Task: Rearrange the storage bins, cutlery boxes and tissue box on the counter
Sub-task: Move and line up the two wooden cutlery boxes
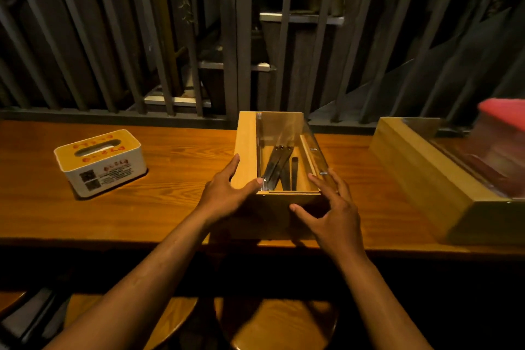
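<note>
wooden counter [176, 156] | slatted railing [119, 37] behind | both hands' fingers spread wide at cutlery box [246, 145]

On the counter [176, 156], a cutlery box [247, 150] sits between the left hand [224, 193] and right hand [335, 213]. A tissue box [99, 162] lies well left of the left hand; another box [420, 176] lies right of the right hand. Utensils [279, 167] lie inside the cutlery box.
</note>
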Demonstrator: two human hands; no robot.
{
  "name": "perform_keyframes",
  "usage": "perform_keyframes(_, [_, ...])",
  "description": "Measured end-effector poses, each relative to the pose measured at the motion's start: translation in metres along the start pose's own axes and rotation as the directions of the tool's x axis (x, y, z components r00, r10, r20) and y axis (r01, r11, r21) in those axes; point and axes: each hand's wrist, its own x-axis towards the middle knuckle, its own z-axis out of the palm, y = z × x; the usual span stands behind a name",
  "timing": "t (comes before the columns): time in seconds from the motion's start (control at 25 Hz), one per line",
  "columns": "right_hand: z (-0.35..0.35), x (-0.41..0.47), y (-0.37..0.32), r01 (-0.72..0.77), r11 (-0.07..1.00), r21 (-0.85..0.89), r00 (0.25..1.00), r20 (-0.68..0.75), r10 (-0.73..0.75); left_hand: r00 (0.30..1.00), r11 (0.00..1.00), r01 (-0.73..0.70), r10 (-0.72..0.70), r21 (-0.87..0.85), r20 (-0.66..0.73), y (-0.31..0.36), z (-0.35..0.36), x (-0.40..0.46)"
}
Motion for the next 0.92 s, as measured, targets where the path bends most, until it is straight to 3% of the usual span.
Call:
perform_keyframes(0.4, [-0.102,0.019,0.103,-0.009,1.0,-0.021,1.0,0.02,0.009,1.0,1.0,-0.003,0.002,-0.026,-0.023,0.079,0.124,-0.016])
perform_keyframes(0.92, [-0.129,0.028,0.142,-0.022,1.0,-0.01,1.0,0.009,0.023,0.998,1.0,-0.002,0.002,-0.002,0.065,0.109,0.162,-0.008])
